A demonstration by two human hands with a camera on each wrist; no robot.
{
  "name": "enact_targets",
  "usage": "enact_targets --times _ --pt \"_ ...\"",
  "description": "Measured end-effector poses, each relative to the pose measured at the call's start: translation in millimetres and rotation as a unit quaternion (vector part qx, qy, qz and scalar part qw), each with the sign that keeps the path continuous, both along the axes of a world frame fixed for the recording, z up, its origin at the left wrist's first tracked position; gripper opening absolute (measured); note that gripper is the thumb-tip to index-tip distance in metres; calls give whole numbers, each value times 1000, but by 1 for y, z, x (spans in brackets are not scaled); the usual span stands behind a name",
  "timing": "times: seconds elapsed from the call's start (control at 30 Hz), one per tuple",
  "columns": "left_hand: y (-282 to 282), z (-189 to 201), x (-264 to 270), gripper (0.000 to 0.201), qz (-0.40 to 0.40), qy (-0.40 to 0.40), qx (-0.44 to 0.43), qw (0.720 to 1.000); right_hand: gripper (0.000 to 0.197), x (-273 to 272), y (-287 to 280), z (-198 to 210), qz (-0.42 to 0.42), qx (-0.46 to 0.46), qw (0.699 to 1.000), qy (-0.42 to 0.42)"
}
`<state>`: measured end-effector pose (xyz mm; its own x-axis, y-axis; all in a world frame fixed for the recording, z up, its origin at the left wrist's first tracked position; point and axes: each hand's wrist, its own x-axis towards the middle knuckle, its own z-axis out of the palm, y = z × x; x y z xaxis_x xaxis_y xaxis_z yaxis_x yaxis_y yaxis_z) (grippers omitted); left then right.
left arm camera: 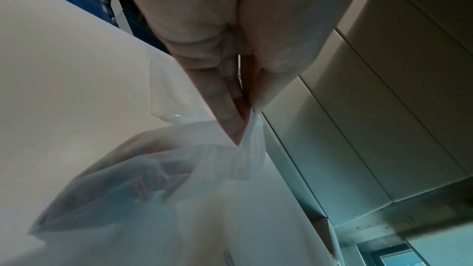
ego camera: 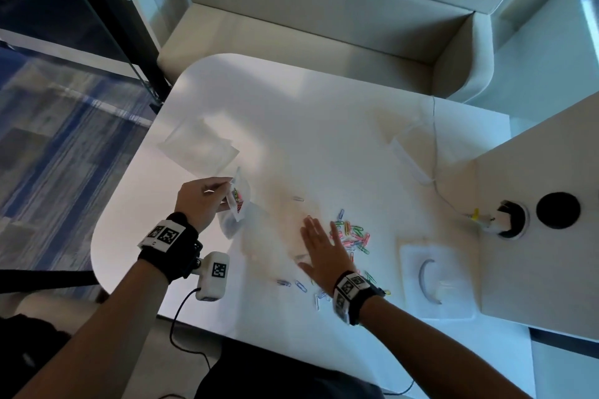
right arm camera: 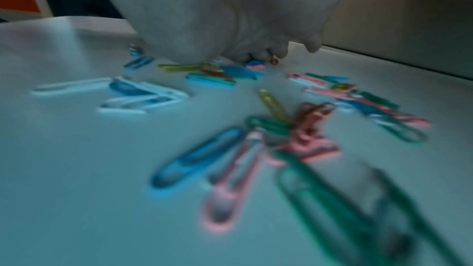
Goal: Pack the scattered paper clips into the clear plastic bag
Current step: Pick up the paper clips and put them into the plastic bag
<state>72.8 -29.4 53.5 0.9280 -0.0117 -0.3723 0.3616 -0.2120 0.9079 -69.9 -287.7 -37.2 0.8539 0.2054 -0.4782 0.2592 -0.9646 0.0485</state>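
Observation:
My left hand pinches the top edge of a small clear plastic bag just above the white table; some coloured clips show inside it. The left wrist view shows finger and thumb of the left hand nipping the bag at its rim. My right hand lies flat with fingers straight, over a spread of coloured paper clips. More clips lie near the wrist. In the blurred right wrist view, the right hand touches the table among paper clips.
A stack of empty clear bags lies at the table's far left. A clear lidded box sits to the right, beside a white raised panel with cable holes. A white cable runs across the table's right side. A beige sofa stands beyond.

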Motion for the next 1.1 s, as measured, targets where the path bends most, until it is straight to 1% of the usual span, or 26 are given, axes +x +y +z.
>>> enact_targets --times 0.03,0.1,0.23,0.3,0.4,0.5,0.6,0.63,0.7,0.77,0.83,0.93,0.97,1.03,1.1 --pt "-3 0 -1 18 -1 3 -5 1000 76 2 -9 2 -5 -17 1000 3" --pt "-10 2 -3 20 -8 8 -13 1000 74 15 -18 7 12 -33 999 -4" --pt "-26 1 -9 24 -25 14 -13 1000 74 62 -5 15 62 30 998 3" --pt "-34 0 -14 19 -40 19 -7 999 73 81 4 14 44 27 999 13" --pt "-47 3 -20 15 -62 15 3 998 75 89 -2 9 -38 22 999 21" --pt "-53 3 -21 15 -63 14 2 998 75 72 -33 6 -101 23 994 24" --pt "-58 -4 -19 17 -58 25 -3 998 72 37 -61 8 -153 67 986 30" --pt "-61 -5 -20 17 -59 27 -7 998 73 23 -66 10 -160 68 984 28" --pt "-69 -8 -21 17 -68 27 -15 997 78 -5 -67 11 -170 66 983 25" --pt "-75 -10 -23 17 -77 31 -21 996 81 -29 -57 13 -186 90 978 5" --pt "-80 -14 -25 17 -82 38 -20 996 86 -49 -44 14 -200 123 972 5" --pt "-86 -14 -28 16 -95 38 -16 995 87 -66 -34 15 -196 158 968 13" --pt "-87 -15 -29 16 -98 37 -14 994 89 -67 -36 17 -208 166 964 3" --pt "-88 -16 -29 17 -100 34 -13 994 98 -66 -44 20 -268 152 951 -25" --pt "-90 -15 -31 17 -105 29 -5 994 114 -62 -51 22 -344 127 930 -22"
